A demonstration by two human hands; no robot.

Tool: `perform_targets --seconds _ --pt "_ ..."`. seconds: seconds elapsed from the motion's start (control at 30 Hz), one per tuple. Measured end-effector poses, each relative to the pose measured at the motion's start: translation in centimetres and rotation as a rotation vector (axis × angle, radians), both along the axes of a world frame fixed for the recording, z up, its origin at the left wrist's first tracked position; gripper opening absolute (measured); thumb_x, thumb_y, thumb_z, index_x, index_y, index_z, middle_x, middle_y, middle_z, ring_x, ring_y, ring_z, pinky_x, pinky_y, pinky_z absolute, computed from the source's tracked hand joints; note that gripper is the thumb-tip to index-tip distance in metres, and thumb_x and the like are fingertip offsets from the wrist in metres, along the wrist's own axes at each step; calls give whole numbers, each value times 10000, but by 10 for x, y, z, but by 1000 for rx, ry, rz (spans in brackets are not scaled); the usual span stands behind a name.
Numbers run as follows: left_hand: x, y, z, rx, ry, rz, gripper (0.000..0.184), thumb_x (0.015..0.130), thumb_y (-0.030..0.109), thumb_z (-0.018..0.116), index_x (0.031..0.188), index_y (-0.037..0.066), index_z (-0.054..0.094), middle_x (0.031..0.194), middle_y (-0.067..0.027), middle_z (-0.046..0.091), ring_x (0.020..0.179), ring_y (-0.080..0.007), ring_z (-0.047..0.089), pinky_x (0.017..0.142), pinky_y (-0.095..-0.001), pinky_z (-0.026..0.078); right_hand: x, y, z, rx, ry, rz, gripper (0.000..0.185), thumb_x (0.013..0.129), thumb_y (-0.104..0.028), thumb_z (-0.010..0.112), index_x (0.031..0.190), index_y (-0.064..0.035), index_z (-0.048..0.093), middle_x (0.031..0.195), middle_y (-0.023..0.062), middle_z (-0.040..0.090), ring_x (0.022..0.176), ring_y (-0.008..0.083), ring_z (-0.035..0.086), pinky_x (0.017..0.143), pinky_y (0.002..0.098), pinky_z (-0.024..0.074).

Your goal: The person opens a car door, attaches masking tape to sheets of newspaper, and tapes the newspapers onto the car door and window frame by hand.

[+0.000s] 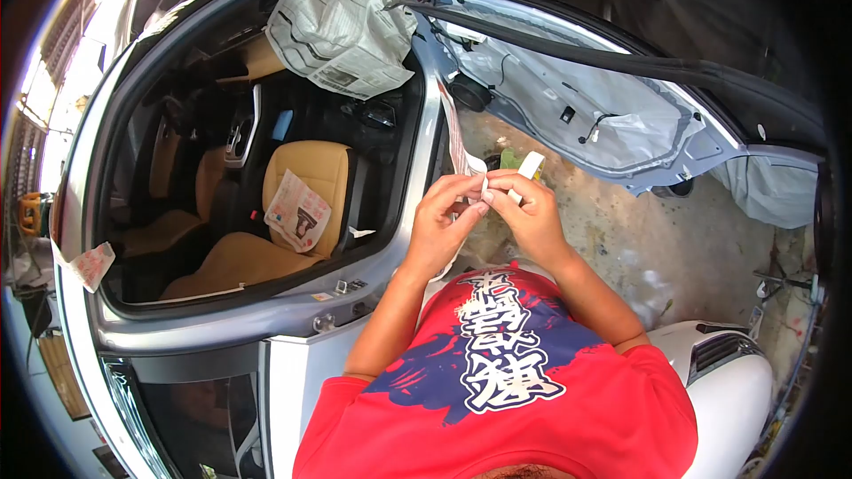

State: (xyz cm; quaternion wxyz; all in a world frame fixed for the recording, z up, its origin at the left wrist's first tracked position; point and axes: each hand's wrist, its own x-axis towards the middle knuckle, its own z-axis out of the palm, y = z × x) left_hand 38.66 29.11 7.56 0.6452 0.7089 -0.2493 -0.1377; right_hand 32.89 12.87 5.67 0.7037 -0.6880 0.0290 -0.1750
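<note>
Both hands meet in front of the red shirt, beside the car's open door frame. My left hand (446,215) is closed, its thumb and index finger pinching a thin white strip (484,184). My right hand (525,208) pinches the same strip from the other side, fingertips almost touching those of the left. A roll of white tape (531,165) shows just beyond the right fingers. From near the left hand a strip of printed paper (455,137) runs up along the door frame.
At the left is the car's tan seat (306,177) with a newspaper sheet (298,211) on it. Crumpled newspaper (342,22) covers a part above. The stripped door panel (568,98) stands open at the upper right. A white bumper (719,381) lies at the lower right.
</note>
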Motion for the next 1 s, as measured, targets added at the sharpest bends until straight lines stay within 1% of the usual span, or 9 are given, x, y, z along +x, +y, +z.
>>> perform_targets --seconds 0.13,0.23,0.57,0.63,0.73,0.93,1.0 --pt "-1 -1 -4 -23 44 23 265 916 10 731 1180 37 720 1165 -79 646 1021 -144 668 805 -272 559 -2 -1 1 -6 16 9 140 940 -51 710 1053 31 706 1050 111 751 944 160 701 838 298 541" --pt "-3 -1 0 -12 83 30 241 900 -44 720 1138 -12 704 1167 -91 638 1056 -142 649 869 -272 571 -3 -1 0 -3 22 17 145 945 -62 709 1055 32 707 1041 108 750 942 156 700 837 296 539" --pt "-4 3 -4 -19 72 27 237 907 -32 718 1142 2 721 1163 -89 646 1048 -140 645 866 -265 556 -3 0 -6 21 43 43 152 958 -71 696 1066 34 714 1024 101 752 910 150 698 817 289 540" --pt "-5 4 -4 -23 63 32 237 910 -25 719 1145 5 726 1158 -91 651 1042 -138 643 852 -261 552 -4 0 -5 -20 32 19 147 958 -68 694 1061 34 718 1013 102 752 903 147 697 809 289 541" --pt "-3 5 -12 -11 -31 27 217 939 17 704 1153 10 732 1147 -94 660 1017 -159 656 828 -279 551 -4 0 -2 -40 33 7 140 956 -64 691 1050 35 722 1007 106 753 901 145 696 804 291 543" --pt "-6 4 -12 -34 31 33 210 942 12 697 1149 7 732 1136 -97 662 1002 -153 655 810 -269 552 -7 1 -1 0 68 14 138 954 -65 693 1040 39 724 999 109 756 898 144 697 801 291 545" --pt "-8 4 -11 -31 36 42 211 928 -15 707 1137 3 729 1123 -92 663 1004 -131 651 796 -246 550 -7 2 -1 1 77 13 137 954 -66 694 1035 41 724 994 107 757 894 142 696 797 289 545"
